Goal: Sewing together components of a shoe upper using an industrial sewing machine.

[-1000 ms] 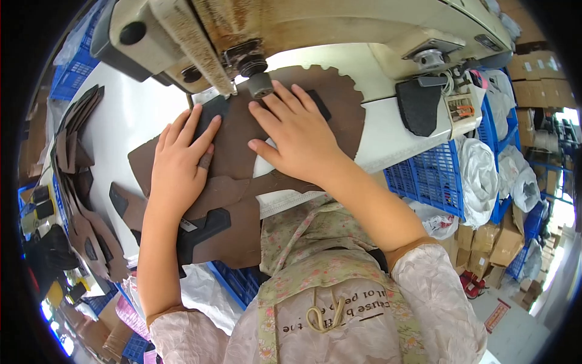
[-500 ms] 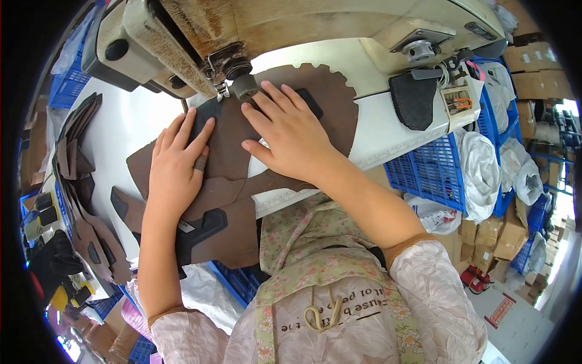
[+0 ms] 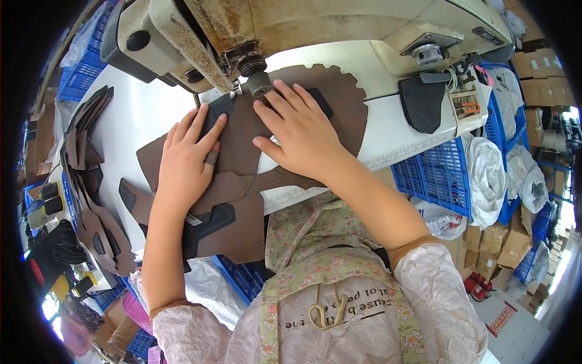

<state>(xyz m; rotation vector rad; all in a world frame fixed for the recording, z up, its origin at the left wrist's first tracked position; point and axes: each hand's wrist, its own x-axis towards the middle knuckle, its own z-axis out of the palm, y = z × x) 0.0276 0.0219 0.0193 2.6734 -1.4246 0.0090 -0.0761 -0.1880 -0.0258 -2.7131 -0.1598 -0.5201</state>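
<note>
Item: brown leather piece (image 3: 242, 151), pressed flat by left hand (image 3: 188, 158) and right hand (image 3: 300, 136), fingers spread; unchanged under sewing machine foot (image 3: 259, 85), feeding steadily.

The leather piece (image 3: 242, 151) was matt brown, smooth, with a darker black patch (image 3: 212, 221) of similar finish. The machine (image 3: 339, 30) was cream-painted metal, worn and stained, its roller (image 3: 260, 84) bare grey metal. The table (image 3: 139, 115) looked white, smooth and slightly glossy. Crates (image 3: 439, 176) were blue plastic; the apron (image 3: 309, 279) was floral cloth.
</note>
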